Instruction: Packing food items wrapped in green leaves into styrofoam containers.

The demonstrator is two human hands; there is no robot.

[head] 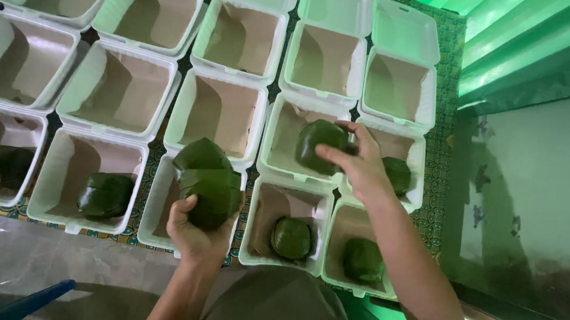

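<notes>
Head view: I look straight down at rows of open white foam boxes point(114, 93) lined with brown paper, set on a green patterned mat point(447, 77).
Left hand: my left hand point(195, 230) is curled under a stack of leaf-wrapped parcels point(208, 181), fingers closed around the lower one (two parcels, I think, though the wrapping hides the seam between them).
Below the left hand: a lined box point(164, 202), mostly hidden by the stack.
Left of the left hand: a box with one green parcel point(105, 195) lying in it, and farther left another dark parcel point(1, 166) in the edge box.
Right hand: my right hand point(361, 161) grips a single leaf parcel point(319, 144) between thumb and fingers, holding it over the box point(285, 153) just ahead of the left hand.
Right of the right hand: a parcel point(397, 173) in the neighbouring box, partly covered by my wrist.
Near side of the right hand: two boxes, each with one parcel point(292, 238) point(363, 260) resting inside.
Beyond both hands: boxes holding only their paper liner.
Far right: green corrugated sheeting point(529, 43) above a stained wall.
</notes>
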